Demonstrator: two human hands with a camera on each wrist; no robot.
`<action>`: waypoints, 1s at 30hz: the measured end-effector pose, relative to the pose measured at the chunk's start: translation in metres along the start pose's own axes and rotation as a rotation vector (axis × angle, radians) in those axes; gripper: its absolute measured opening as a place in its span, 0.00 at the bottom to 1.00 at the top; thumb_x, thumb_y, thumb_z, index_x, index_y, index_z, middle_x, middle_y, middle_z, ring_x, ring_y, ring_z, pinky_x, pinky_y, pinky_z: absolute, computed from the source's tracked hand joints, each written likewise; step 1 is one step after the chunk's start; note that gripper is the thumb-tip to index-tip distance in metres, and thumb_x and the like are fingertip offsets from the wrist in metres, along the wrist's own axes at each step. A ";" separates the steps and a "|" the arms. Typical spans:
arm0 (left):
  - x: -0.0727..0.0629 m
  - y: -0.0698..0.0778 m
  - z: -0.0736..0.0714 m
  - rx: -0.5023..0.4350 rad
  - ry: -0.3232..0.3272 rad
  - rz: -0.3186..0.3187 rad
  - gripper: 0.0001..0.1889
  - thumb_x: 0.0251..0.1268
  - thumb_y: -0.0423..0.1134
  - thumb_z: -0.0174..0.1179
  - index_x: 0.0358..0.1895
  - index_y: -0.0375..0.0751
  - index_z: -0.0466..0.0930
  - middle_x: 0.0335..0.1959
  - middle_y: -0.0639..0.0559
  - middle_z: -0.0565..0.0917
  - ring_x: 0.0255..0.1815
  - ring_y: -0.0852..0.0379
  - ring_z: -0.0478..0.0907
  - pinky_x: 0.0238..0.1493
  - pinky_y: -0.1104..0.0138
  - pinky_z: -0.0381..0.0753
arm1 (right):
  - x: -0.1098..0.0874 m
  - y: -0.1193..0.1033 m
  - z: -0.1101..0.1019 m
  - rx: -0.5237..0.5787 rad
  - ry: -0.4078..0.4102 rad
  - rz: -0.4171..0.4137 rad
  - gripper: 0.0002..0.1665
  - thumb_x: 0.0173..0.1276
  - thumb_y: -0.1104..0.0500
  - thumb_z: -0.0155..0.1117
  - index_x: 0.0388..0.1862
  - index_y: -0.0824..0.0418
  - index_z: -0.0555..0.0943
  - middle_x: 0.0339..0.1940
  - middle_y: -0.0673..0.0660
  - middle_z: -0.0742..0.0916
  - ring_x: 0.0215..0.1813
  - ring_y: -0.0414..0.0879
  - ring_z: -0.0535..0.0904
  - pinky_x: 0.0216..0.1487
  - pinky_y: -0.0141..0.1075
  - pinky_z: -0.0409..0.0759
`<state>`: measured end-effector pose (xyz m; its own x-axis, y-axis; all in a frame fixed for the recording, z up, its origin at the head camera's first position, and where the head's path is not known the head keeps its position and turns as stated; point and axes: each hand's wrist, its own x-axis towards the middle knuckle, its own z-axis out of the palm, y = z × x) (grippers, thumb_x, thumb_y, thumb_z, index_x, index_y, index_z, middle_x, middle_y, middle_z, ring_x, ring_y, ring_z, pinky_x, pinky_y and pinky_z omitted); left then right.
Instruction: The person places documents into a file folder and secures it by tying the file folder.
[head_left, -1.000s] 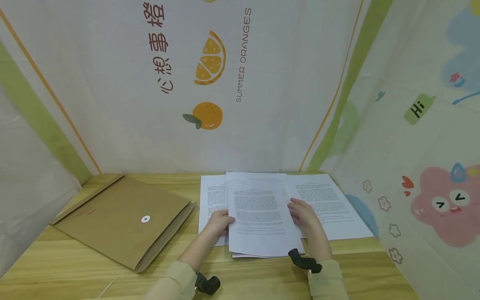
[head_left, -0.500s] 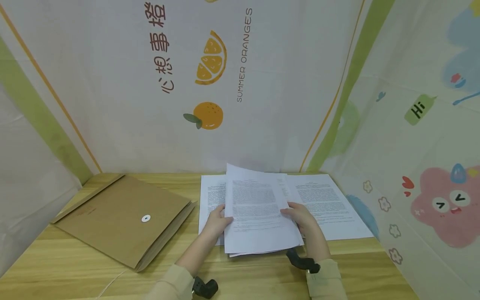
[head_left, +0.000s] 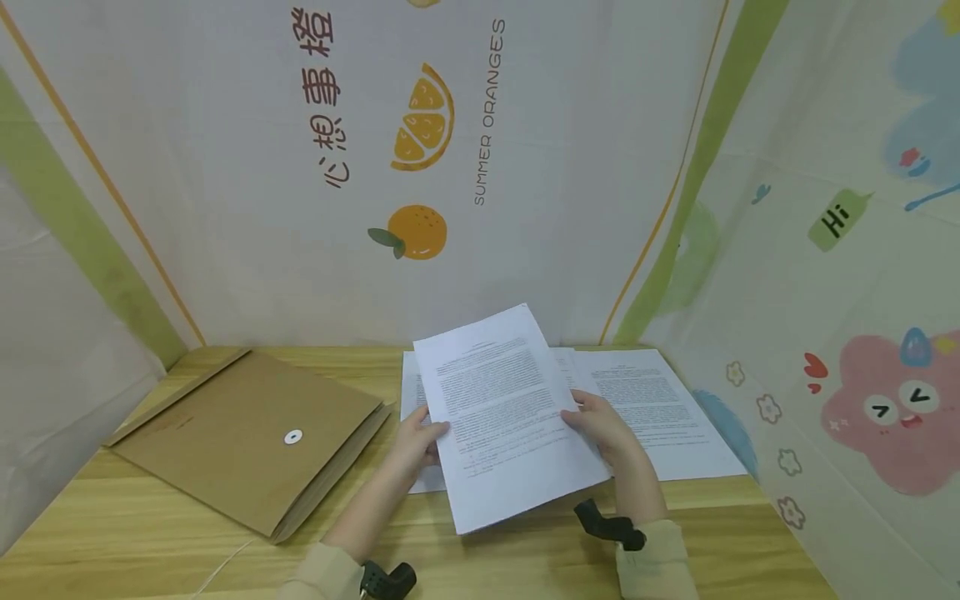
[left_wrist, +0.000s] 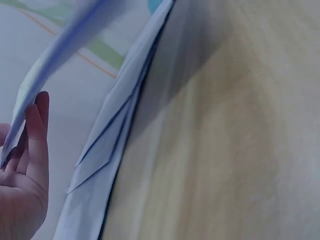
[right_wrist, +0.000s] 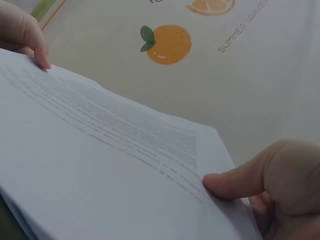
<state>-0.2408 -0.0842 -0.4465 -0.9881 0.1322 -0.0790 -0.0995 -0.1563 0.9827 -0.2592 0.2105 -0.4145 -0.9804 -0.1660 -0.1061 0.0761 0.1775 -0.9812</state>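
Observation:
Raised above the table, a thin batch of printed sheets (head_left: 498,425) tilts with its top leaning left. My left hand (head_left: 411,446) grips its left edge, thumb on top and fingers beneath, as the left wrist view shows from below (left_wrist: 27,180). On the opposite edge my right hand (head_left: 606,429) pinches the sheets; in the right wrist view its thumb (right_wrist: 232,184) presses the printed face. How many sheets are held cannot be told. Under them lie more printed papers (head_left: 660,417) on the table, partly covered from view; in the left wrist view those papers (left_wrist: 107,135) overlap unevenly.
A brown kraft document folder (head_left: 232,442) with a white button lies at the left of the wooden table (head_left: 420,567). A thin pale string (head_left: 221,568) trails near its front corner. Printed curtains (head_left: 525,250) enclose the table at the back and sides.
The right hand, at first loose beside the sheets, has taken hold of their right edge. Both hands have lifted the sheets off the papers beneath and turned them, top to the left.

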 end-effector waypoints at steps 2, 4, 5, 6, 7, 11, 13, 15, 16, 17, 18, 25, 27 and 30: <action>-0.002 0.003 -0.004 -0.030 0.003 0.015 0.23 0.68 0.29 0.49 0.65 0.30 0.65 0.42 0.35 0.84 0.35 0.46 0.85 0.33 0.60 0.84 | -0.002 -0.002 0.000 0.004 -0.059 -0.021 0.26 0.70 0.68 0.51 0.66 0.73 0.66 0.42 0.64 0.86 0.38 0.56 0.85 0.37 0.43 0.84; -0.004 0.006 -0.008 -0.058 0.014 0.021 0.21 0.68 0.28 0.48 0.64 0.29 0.66 0.42 0.35 0.84 0.36 0.46 0.85 0.34 0.61 0.84 | -0.003 -0.005 0.000 0.008 -0.112 -0.041 0.25 0.72 0.66 0.51 0.66 0.73 0.66 0.43 0.64 0.86 0.39 0.56 0.85 0.37 0.44 0.84; -0.004 0.007 -0.010 -0.065 0.020 0.026 0.21 0.68 0.27 0.48 0.63 0.29 0.66 0.42 0.35 0.84 0.36 0.47 0.85 0.34 0.61 0.84 | -0.004 -0.006 0.001 0.016 -0.134 -0.048 0.25 0.72 0.65 0.50 0.66 0.73 0.66 0.43 0.64 0.86 0.39 0.56 0.85 0.37 0.44 0.84; -0.005 0.008 -0.012 -0.073 0.027 0.027 0.21 0.68 0.27 0.48 0.63 0.29 0.66 0.43 0.35 0.84 0.36 0.47 0.85 0.35 0.61 0.84 | -0.004 -0.006 0.002 0.022 -0.153 -0.053 0.25 0.73 0.64 0.50 0.66 0.73 0.66 0.43 0.65 0.86 0.39 0.57 0.85 0.37 0.45 0.84; -0.005 0.009 -0.013 -0.076 0.036 0.037 0.21 0.68 0.26 0.48 0.64 0.28 0.65 0.43 0.35 0.83 0.36 0.47 0.85 0.35 0.61 0.84 | -0.004 -0.007 0.002 0.021 -0.165 -0.059 0.25 0.74 0.62 0.50 0.66 0.73 0.66 0.43 0.65 0.86 0.39 0.57 0.85 0.37 0.46 0.84; -0.007 0.013 -0.021 -0.101 0.108 0.044 0.21 0.69 0.26 0.48 0.64 0.28 0.64 0.44 0.37 0.83 0.37 0.49 0.85 0.37 0.62 0.84 | -0.004 -0.009 0.006 0.009 -0.159 -0.072 0.27 0.74 0.57 0.54 0.65 0.74 0.67 0.42 0.64 0.86 0.39 0.56 0.85 0.38 0.46 0.84; -0.007 0.015 -0.025 -0.117 0.153 0.048 0.21 0.70 0.27 0.47 0.64 0.28 0.63 0.46 0.38 0.83 0.39 0.50 0.84 0.38 0.64 0.83 | -0.004 -0.010 0.007 -0.004 -0.134 -0.081 0.30 0.72 0.57 0.57 0.65 0.76 0.66 0.41 0.63 0.86 0.38 0.54 0.85 0.37 0.43 0.84; -0.008 0.018 -0.030 -0.142 0.198 0.044 0.20 0.70 0.28 0.47 0.64 0.30 0.63 0.49 0.38 0.81 0.40 0.53 0.83 0.40 0.65 0.83 | -0.004 -0.010 0.007 0.005 -0.103 -0.074 0.32 0.70 0.58 0.59 0.64 0.77 0.66 0.39 0.62 0.86 0.36 0.51 0.85 0.36 0.40 0.84; -0.009 0.019 -0.032 -0.158 0.214 0.047 0.21 0.71 0.28 0.46 0.65 0.30 0.62 0.51 0.38 0.79 0.41 0.53 0.83 0.42 0.65 0.82 | -0.004 -0.011 0.008 0.022 -0.091 -0.066 0.32 0.69 0.59 0.60 0.64 0.78 0.66 0.38 0.61 0.87 0.35 0.49 0.85 0.36 0.38 0.84; -0.010 0.020 -0.034 -0.176 0.228 0.050 0.21 0.71 0.28 0.46 0.66 0.30 0.61 0.53 0.37 0.78 0.42 0.54 0.83 0.43 0.65 0.82 | -0.004 -0.011 0.009 0.048 -0.080 -0.055 0.31 0.69 0.60 0.60 0.64 0.78 0.66 0.37 0.61 0.87 0.35 0.48 0.85 0.35 0.36 0.83; -0.011 0.021 -0.035 -0.191 0.239 0.055 0.21 0.72 0.28 0.45 0.66 0.30 0.60 0.55 0.37 0.76 0.43 0.55 0.82 0.44 0.66 0.82 | -0.004 -0.012 0.010 0.084 -0.070 -0.042 0.30 0.69 0.61 0.60 0.63 0.78 0.66 0.37 0.60 0.87 0.34 0.47 0.85 0.35 0.35 0.83; -0.017 0.024 -0.038 -0.295 0.292 0.103 0.21 0.73 0.29 0.43 0.66 0.32 0.58 0.57 0.40 0.74 0.44 0.56 0.82 0.47 0.64 0.81 | -0.003 -0.021 0.036 0.358 0.061 0.006 0.17 0.68 0.65 0.60 0.51 0.75 0.72 0.36 0.57 0.84 0.34 0.46 0.84 0.38 0.33 0.83; -0.019 0.025 -0.036 -0.315 0.305 0.121 0.20 0.73 0.29 0.43 0.66 0.33 0.58 0.55 0.42 0.76 0.44 0.55 0.83 0.46 0.64 0.81 | -0.003 -0.022 0.047 0.380 0.092 0.004 0.16 0.67 0.65 0.61 0.49 0.75 0.73 0.35 0.58 0.84 0.33 0.46 0.84 0.38 0.34 0.83; -0.023 0.026 -0.031 -0.340 0.326 0.140 0.20 0.74 0.29 0.43 0.66 0.33 0.58 0.52 0.44 0.78 0.43 0.55 0.83 0.44 0.66 0.82 | -0.004 -0.022 0.064 0.358 0.093 -0.020 0.18 0.66 0.67 0.60 0.52 0.76 0.74 0.36 0.61 0.85 0.34 0.48 0.85 0.38 0.35 0.84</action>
<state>-0.2247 -0.1212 -0.4243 -0.9746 -0.2179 -0.0519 0.0579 -0.4689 0.8813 -0.2454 0.1452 -0.4030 -0.9934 -0.0742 -0.0877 0.0998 -0.1785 -0.9789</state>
